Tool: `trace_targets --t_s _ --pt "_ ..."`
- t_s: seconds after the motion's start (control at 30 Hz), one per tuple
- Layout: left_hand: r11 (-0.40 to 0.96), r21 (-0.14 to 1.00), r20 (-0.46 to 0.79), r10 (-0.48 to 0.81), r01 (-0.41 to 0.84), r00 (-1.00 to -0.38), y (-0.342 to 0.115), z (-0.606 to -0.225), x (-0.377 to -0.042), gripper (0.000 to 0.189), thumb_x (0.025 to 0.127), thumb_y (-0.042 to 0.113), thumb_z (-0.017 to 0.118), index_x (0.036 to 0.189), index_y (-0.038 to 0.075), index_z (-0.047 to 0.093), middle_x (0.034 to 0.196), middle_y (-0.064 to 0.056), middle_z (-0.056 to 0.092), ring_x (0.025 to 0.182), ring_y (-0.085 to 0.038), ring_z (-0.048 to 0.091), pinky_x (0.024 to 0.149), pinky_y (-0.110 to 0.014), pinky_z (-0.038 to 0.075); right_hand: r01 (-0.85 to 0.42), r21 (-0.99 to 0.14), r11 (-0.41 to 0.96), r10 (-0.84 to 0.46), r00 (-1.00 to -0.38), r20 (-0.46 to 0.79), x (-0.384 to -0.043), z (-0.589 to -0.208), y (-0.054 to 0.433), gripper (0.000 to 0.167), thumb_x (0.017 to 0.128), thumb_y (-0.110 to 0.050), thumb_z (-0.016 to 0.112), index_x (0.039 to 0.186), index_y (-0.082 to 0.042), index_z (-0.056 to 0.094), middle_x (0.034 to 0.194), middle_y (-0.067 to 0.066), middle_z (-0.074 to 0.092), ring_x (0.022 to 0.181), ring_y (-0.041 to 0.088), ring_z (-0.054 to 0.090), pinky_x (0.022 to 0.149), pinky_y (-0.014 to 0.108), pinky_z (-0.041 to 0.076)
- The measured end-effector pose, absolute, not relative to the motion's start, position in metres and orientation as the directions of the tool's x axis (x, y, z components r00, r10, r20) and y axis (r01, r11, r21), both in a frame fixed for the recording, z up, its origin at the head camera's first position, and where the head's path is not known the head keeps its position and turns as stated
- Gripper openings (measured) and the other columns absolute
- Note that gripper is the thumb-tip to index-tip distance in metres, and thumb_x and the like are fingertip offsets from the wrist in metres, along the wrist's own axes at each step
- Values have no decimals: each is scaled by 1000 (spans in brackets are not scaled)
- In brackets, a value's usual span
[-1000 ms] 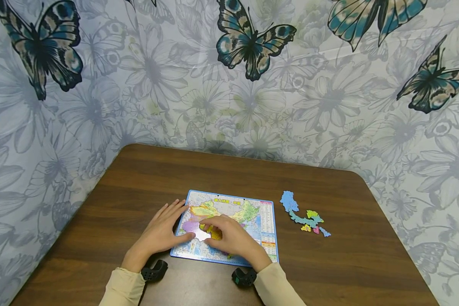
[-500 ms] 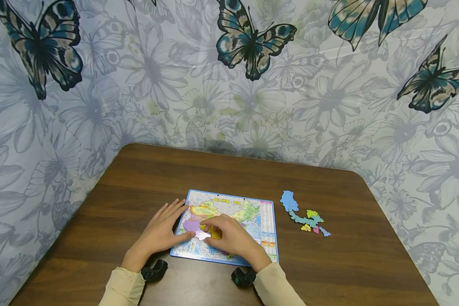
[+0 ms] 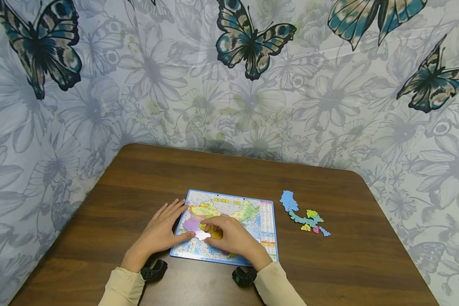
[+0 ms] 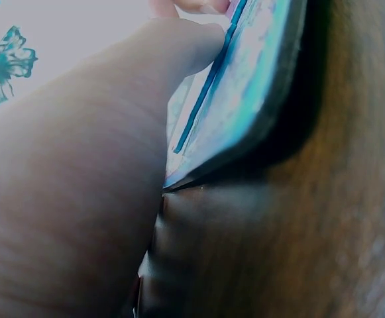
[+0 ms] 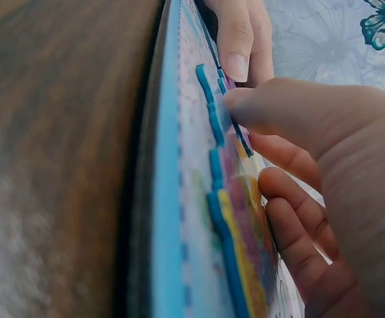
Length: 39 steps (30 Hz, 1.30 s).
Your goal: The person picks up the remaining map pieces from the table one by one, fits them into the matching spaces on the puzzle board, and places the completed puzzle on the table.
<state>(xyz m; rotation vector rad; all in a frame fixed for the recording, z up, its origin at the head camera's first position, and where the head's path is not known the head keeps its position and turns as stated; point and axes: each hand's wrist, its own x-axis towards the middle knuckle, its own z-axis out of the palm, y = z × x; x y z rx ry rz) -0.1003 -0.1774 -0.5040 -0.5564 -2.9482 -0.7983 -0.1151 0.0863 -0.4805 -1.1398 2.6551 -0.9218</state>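
Brown wood grain covers the table, which has rounded far corners and shines greyish at the near side. Behind it hangs a pale wall covering, printed with flowers and blue-green butterflies. On the table lies flat the map board. The left hand rests at its left edge, fingers straight, thumb apart. The right hand bends over the map, thumb and forefinger curved; whether they pinch something, I cannot tell. Loose puzzle pieces lie rightward of the board.
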Motion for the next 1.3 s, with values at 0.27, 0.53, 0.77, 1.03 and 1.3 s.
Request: trace_targets --t_s 0.27,0.53,0.77,1.03,1.3 --pt "809 475 128 326 346 -937 -178 -505 -100 94 86 65 72 156 9 46 166 -13 36 156 -34 28 127 -57 16 -641 -564 521 -697 -701 153 -115 -480 86 35 92 -25 81 126 -20 72 107 -12 75 96 1 63 87 23 55" --pt "810 470 134 328 351 -935 -179 -507 -100 94 86 66 71 155 8 46 165 -12 37 156 -34 28 127 -57 17 -653 -557 514 -699 -695 169 -115 -482 86 41 90 -26 82 129 -19 70 99 -12 70 89 0 60 84 22 53" --pt "811 473 127 323 343 -938 -178 -506 -100 95 85 66 72 155 9 47 166 -13 37 156 -34 28 127 -57 16 -643 -571 511 -694 -700 167 -115 -482 87 44 91 -26 81 132 -18 68 99 -13 68 88 1 60 85 21 54" --pt "812 474 123 323 341 -938 -178 -506 -100 95 85 66 72 156 9 46 166 -12 36 156 -34 28 128 -57 16 -615 -582 532 -682 -719 137 -116 -480 87 35 92 -27 80 125 -21 71 98 -16 73 94 -2 62 91 24 54" --pt "807 474 128 332 351 -935 -178 -506 -100 95 86 68 70 157 10 45 166 -12 36 156 -34 27 127 -57 15 -588 -623 516 -683 -721 116 -116 -481 90 45 92 -28 80 135 -23 67 109 -16 74 93 0 60 85 22 53"
